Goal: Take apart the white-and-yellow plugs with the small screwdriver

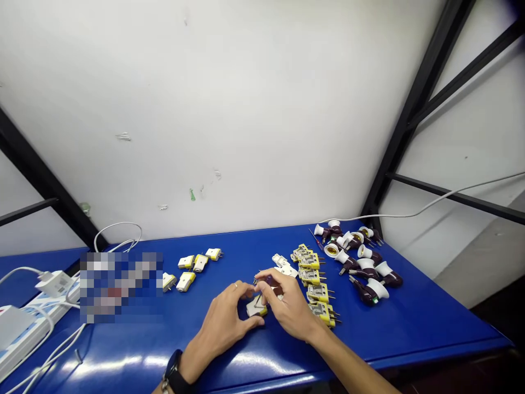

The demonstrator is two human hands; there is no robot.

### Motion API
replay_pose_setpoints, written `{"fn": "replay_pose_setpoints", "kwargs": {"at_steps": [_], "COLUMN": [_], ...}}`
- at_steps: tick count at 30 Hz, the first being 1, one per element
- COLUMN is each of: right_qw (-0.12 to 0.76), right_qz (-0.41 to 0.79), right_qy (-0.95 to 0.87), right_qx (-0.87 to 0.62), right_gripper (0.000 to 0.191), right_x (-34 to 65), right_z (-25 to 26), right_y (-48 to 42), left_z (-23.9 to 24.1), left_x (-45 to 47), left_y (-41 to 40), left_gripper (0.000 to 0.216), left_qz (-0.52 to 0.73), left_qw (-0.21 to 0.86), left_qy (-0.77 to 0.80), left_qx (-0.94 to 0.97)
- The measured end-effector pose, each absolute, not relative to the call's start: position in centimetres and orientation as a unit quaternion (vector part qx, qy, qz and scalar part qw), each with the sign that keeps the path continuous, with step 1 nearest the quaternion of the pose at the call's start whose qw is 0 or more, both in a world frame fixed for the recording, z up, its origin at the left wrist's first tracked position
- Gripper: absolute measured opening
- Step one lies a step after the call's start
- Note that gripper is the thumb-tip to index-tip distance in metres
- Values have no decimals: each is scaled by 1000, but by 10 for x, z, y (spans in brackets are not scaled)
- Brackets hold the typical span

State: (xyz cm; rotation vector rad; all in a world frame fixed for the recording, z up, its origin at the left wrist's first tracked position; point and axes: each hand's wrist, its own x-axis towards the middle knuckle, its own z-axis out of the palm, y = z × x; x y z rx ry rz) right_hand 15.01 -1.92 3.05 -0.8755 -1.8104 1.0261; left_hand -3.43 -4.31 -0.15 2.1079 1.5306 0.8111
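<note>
My left hand (pixel 225 322) and my right hand (pixel 289 306) meet at the middle of a blue table (pixel 410 323). Together they pinch a small white and yellow plug (pixel 256 309) that rests on the table top. The fingers of my right hand also close on a thin dark tool (pixel 259 280) above the plug; I cannot make out what kind. A black watch sits on my left wrist and a ring on one left finger.
A row of opened yellow plugs (pixel 315 282) and white covers (pixel 284 264) lies right of my hands. Dark lamp sockets (pixel 361 257) sit at the far right. Closed plugs (pixel 192 268) lie to the left. A white power strip (pixel 28 323) with cables is at the left edge.
</note>
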Motion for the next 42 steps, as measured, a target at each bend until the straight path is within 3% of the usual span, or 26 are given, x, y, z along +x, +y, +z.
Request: {"fn": "replay_pose_setpoints", "kwargs": {"at_steps": [11, 19, 29, 36, 42], "right_qw": [466, 543, 561, 565, 577], "right_qz": [454, 454, 485, 493, 494], "right_qy": [-671, -618, -580, -572, -558], "right_qx": [-355, -344, -337, -332, -333], "right_gripper": [25, 26, 29, 31, 33], "right_x": [157, 171, 178, 187, 188], "right_z": [28, 34, 34, 31, 34], "right_y": [-17, -15, -16, -15, -16], "left_z": [5, 9, -4, -4, 3], "left_x": [-37, -43, -47, -47, -46], "left_y": [-47, -44, 11, 17, 16], "left_gripper": [26, 23, 56, 60, 49], "left_qz": [250, 310, 287, 265, 319], "left_qw": [213, 255, 379, 458, 420], "left_qy": [553, 530, 556, 538, 530], "left_qx": [766, 747, 682, 656, 664]}}
